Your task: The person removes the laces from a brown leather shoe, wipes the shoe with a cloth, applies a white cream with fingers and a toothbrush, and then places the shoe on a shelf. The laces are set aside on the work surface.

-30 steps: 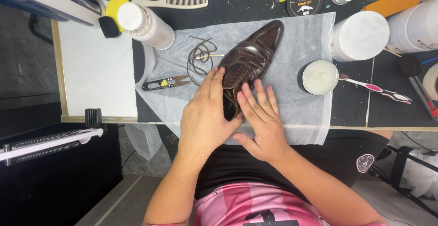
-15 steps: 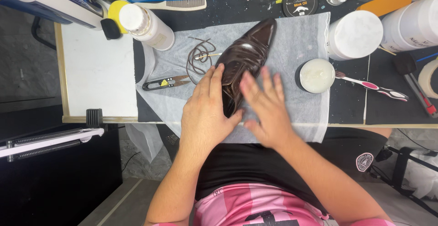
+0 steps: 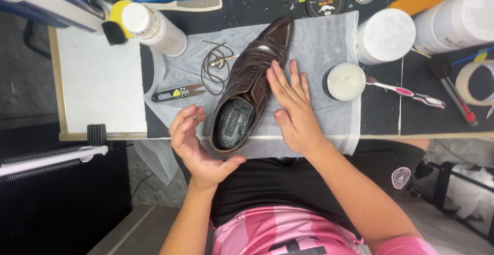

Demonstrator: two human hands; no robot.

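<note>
A dark brown leather shoe (image 3: 246, 88) lies on a white cloth (image 3: 324, 44) at the table's near edge, toe pointing away, its opening facing up. My right hand (image 3: 292, 106) rests flat beside the shoe's right side, fingertips touching the upper. My left hand (image 3: 193, 142) hovers off the shoe's left side near the heel, palm turned up, fingers curled apart, holding nothing. A brown shoelace (image 3: 213, 64) lies coiled left of the shoe.
Small black thread snips (image 3: 177, 94) lie left of the lace. A white bottle (image 3: 154, 28), an open jar of pale cream (image 3: 346, 81), a white tub (image 3: 385, 35), a pink toothbrush (image 3: 406, 91), a polish tin (image 3: 325, 0) and tape rolls (image 3: 476, 82) surround the cloth. A white board (image 3: 98, 85) sits left.
Both hands were lying over the shoe's heel and opening. My left hand has lifted off to the left and turned palm up; my right hand has slid to the shoe's right side.
</note>
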